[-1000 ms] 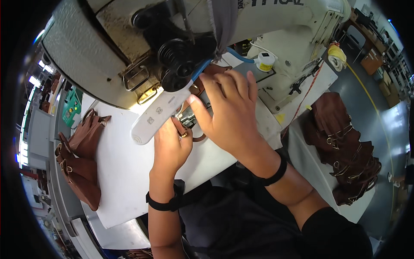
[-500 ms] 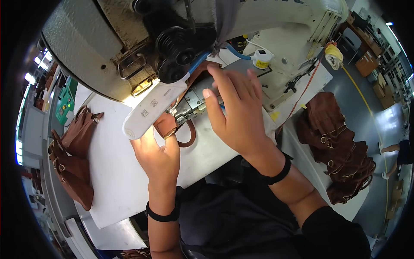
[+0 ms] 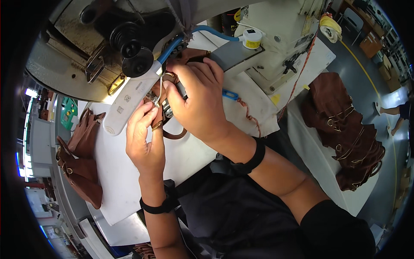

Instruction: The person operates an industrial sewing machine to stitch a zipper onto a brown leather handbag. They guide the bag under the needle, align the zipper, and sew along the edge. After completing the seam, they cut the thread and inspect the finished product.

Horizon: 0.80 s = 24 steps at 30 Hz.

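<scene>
Under the head of a sewing machine [image 3: 64,80] lies a brown leather bag [image 3: 158,115], with gold-coloured metal on its edge. Its curved handle [image 3: 176,135] loops out over the white table. My left hand [image 3: 146,142] grips the bag's near edge between thumb and fingers, beside the white lamp arm [image 3: 127,103]. Across from it, my right hand [image 3: 198,101] is curled over the bag's far part close to the needle area, thumb and forefinger closed on the leather. The lamp arm and my fingers hide much of the stitching spot.
Brown leather bags [image 3: 79,172] stand at the left of the white table [image 3: 116,190]. More brown bags [image 3: 340,129] are piled on the right. A blue tool [image 3: 230,94] on a red cord lies right of my right hand. A person's legs [image 3: 394,111] show at the far right.
My right hand has come down leftward from an open pose above the machine bed onto the bag. The left fingers have moved up along the leather. The blue tool has come into sight.
</scene>
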Each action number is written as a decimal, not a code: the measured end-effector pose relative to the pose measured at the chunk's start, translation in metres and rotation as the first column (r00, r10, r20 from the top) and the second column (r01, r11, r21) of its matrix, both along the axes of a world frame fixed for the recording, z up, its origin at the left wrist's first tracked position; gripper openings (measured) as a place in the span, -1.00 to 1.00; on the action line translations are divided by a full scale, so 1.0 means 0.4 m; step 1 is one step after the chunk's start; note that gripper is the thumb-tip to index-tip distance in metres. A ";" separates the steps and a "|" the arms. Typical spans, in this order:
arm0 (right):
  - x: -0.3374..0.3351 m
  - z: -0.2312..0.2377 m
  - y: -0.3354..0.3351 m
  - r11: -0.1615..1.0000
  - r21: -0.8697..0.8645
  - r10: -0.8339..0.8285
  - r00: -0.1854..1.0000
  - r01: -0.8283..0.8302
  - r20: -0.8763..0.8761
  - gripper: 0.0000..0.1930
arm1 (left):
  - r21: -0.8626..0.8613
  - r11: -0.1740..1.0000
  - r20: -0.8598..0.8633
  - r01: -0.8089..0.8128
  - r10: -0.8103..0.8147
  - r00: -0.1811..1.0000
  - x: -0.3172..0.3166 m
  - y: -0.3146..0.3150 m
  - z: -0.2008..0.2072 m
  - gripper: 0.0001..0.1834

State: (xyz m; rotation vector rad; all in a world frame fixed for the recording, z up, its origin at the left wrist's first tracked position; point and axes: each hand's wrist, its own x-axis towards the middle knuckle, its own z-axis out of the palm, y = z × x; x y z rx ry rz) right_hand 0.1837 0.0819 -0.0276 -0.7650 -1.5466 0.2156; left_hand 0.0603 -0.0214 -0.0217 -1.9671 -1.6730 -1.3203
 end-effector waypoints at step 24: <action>0.040 -0.040 -0.005 0.991 0.132 -0.029 0.993 0.013 0.114 -0.43 | -0.058 0.997 0.198 0.055 -0.043 0.979 -0.009 -0.003 -0.002 -0.80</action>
